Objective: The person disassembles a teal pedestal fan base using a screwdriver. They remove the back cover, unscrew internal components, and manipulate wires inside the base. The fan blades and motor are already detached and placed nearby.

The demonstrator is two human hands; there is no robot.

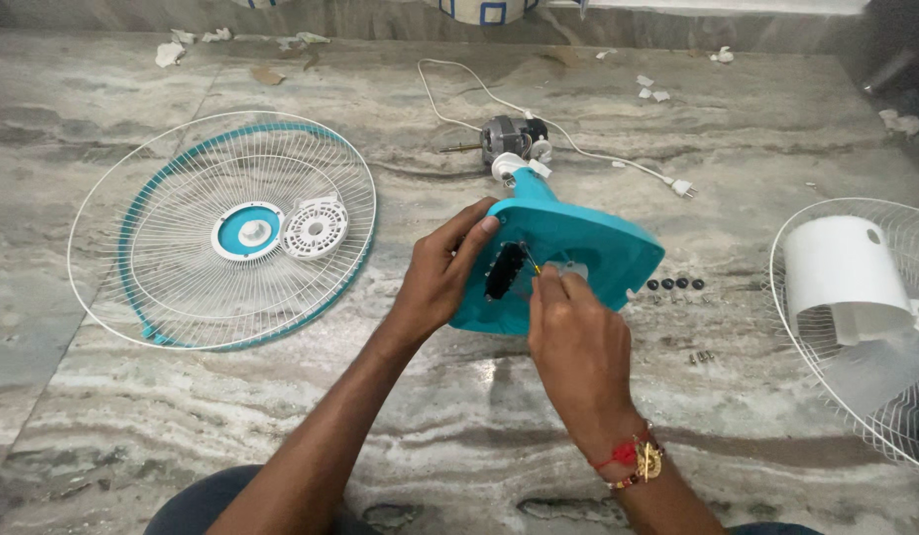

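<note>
Two fan grilles (221, 230) lie on streaked marble floor (459, 416).

Both forearms are bare, no sleeves reaching the wrists. The left hand (441, 269) wears nothing. Around the wrist below the right hand (570, 342) sits a red thread band with a gold-coloured ornament and small beads. Dark blue trousers cover the knees.

Grey veined marble floor (182, 416) strewn with paper scraps (169, 52).
</note>
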